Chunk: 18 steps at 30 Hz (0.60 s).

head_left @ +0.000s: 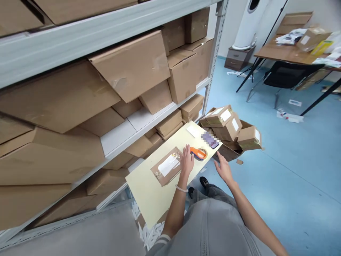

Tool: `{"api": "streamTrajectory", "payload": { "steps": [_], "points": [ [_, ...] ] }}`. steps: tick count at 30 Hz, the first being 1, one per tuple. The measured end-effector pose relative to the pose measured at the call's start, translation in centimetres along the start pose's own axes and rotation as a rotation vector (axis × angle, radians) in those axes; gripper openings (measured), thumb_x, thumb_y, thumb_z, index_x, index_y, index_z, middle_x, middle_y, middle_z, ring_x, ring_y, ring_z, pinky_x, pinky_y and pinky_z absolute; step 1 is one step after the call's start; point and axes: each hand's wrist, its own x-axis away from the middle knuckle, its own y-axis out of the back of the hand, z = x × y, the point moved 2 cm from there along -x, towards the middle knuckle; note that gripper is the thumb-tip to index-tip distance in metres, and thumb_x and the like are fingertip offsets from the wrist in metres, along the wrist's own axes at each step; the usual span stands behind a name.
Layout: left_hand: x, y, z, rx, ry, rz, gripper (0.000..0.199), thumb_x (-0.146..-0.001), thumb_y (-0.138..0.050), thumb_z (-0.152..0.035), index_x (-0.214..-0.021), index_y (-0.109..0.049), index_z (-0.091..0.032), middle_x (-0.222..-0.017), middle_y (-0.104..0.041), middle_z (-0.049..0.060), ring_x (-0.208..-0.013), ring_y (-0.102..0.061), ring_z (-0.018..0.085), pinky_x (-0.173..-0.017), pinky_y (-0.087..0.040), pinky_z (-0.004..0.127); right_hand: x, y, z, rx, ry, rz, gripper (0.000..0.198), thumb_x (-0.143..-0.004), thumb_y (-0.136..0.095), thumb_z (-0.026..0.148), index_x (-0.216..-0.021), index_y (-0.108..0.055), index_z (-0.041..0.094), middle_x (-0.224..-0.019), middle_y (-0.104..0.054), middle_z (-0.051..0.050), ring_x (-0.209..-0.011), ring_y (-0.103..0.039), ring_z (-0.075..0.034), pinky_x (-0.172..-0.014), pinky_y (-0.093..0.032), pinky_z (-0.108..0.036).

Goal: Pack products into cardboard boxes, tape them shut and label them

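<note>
A taped cardboard parcel (165,177) with a white label (168,165) lies flat on a pale yellow board (144,195). My left hand (187,160) is at the parcel's right end, fingers stretched out; whether it touches the parcel I cannot tell. Just right of its fingertips lies an orange and blue tape dispenser (198,153) with a roll of tape. My right hand (223,168) hovers beyond the board's right edge, fingers apart and holding nothing. Near that corner rests a phone (213,142), its screen blurred. A white paper slip (193,131) is at the board's far end.
A metal shelf rack (170,106) full of cardboard boxes (133,67) runs along the left. Past the board stands an open carton (229,151) heaped with labelled parcels (225,128). A black chair (290,76) and cluttered desk (290,53) stand at back right. Papers (290,116) litter the blue floor.
</note>
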Motion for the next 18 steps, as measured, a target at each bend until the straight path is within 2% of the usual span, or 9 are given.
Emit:
{"api": "streamTrajectory", "payload": {
  "steps": [5,10,14,18],
  "points": [
    [-0.3,-0.8,-1.0,0.069,-0.014,0.006,0.064,-0.1,-0.036,-0.03,-0.159,-0.014,-0.025,-0.165,-0.022,0.009,-0.152,-0.02,0.025,-0.122,-0.024,0.052,-2.4,-0.4,-0.9,-0.001,0.003,-0.001,0.059,-0.096,-0.039,0.036,-0.151,-0.035,0.017,-0.137,-0.057,-0.017,-0.125,-0.054,-0.031,-0.102,-0.046,-0.05],
    [-1.5,-1.4,-1.1,0.066,-0.008,-0.024,0.065,-0.099,-0.036,-0.026,-0.159,-0.012,-0.025,-0.165,-0.022,0.008,-0.152,-0.021,0.021,-0.124,-0.021,0.049,-9.0,-1.4,-1.8,0.004,0.069,0.052,0.062,-0.094,-0.044,0.041,-0.149,-0.038,0.014,-0.135,-0.058,-0.018,-0.124,-0.054,-0.032,-0.103,-0.045,-0.049],
    [-5.6,-1.6,-1.4,0.052,0.057,-0.075,0.065,-0.098,-0.035,-0.022,-0.159,-0.013,-0.025,-0.165,-0.022,0.006,-0.152,-0.02,0.019,-0.125,-0.018,0.047,-16.9,-2.7,-2.7,0.012,0.181,0.152,0.062,-0.093,-0.046,0.042,-0.148,-0.039,0.013,-0.139,-0.055,-0.018,-0.126,-0.052,-0.033,-0.104,-0.044,-0.047],
    [-10.9,-2.1,-2.0,0.04,0.164,-0.098,0.065,-0.097,-0.036,-0.02,-0.158,-0.015,-0.023,-0.165,-0.023,0.007,-0.152,-0.023,0.02,-0.124,-0.022,0.045,-24.2,-5.6,-2.8,0.095,0.29,0.342,0.061,-0.091,-0.049,0.036,-0.146,-0.041,0.011,-0.144,-0.052,-0.019,-0.13,-0.05,-0.032,-0.106,-0.042,-0.046]
  ]
}}
